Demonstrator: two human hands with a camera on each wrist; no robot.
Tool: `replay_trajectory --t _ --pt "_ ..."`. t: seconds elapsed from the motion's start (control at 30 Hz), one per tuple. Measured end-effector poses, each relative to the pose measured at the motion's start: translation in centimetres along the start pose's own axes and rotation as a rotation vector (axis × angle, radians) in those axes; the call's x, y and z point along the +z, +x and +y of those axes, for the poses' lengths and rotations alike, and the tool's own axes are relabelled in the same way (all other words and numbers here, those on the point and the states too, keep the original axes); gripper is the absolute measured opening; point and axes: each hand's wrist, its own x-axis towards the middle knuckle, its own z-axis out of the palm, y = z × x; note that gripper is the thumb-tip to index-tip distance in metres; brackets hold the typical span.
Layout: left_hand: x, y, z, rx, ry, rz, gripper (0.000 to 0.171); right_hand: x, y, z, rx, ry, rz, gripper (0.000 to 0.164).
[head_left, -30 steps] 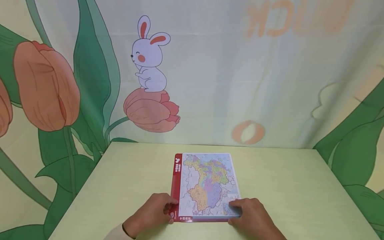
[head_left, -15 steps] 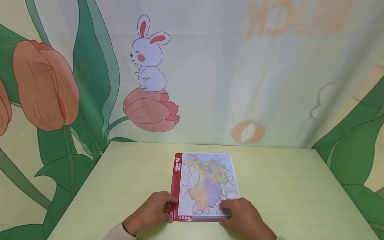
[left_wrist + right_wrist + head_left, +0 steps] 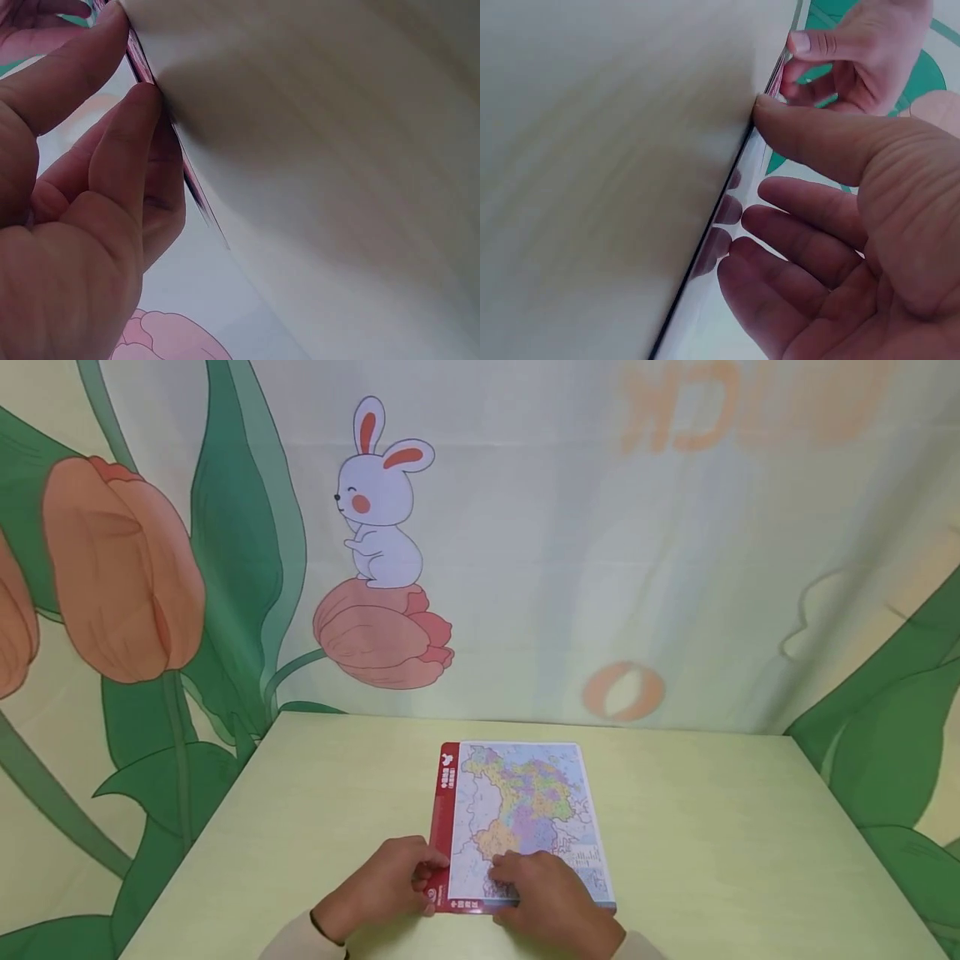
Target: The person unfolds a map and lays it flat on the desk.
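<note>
A glossy map (image 3: pixel 525 810) of coloured regions, with a red border down its left side, lies flat on the pale yellow table. At its near-left corner the left hand (image 3: pixel 386 881) holds the edges with curled fingers and thumb. In the left wrist view its fingertips (image 3: pixel 146 94) are right at the thin edge. The right hand (image 3: pixel 551 897) rests over the near side, right of the left hand, hiding part of the print. In the right wrist view its thumb (image 3: pixel 780 120) touches the near edge, while the fingers, loosely extended and reflected in the glossy surface, reach over the map.
Behind the table (image 3: pixel 720 827) hangs a cloth backdrop (image 3: pixel 525 543) printed with a white rabbit (image 3: pixel 382 527), tulips (image 3: pixel 123 572) and green leaves. Table surface extends to both sides of the map.
The right hand has slid left along the map's near edge, from the right corner toward the left hand, uncovering the lower right of the print. The left hand has stayed at its corner.
</note>
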Motion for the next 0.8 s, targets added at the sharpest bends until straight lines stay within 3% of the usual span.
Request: replay_trajectory --t 0.33,0.6,0.8 --pt "-0.1 0.0 0.3 -0.021 0.028 -0.013 0.051 0.7 2.0 -2.3 -0.046 -0.025 -0.024 0.032" --pt "-0.3 0.2 0.1 -0.014 0.057 -0.017 0.050 0.7 2.4 -2.8 -0.132 -0.072 -0.030 0.015" --pt "-0.2 0.5 -0.1 -0.028 0.043 -0.041 0.050 0.8 2.3 -2.8 -0.146 -0.079 -0.049 0.015"
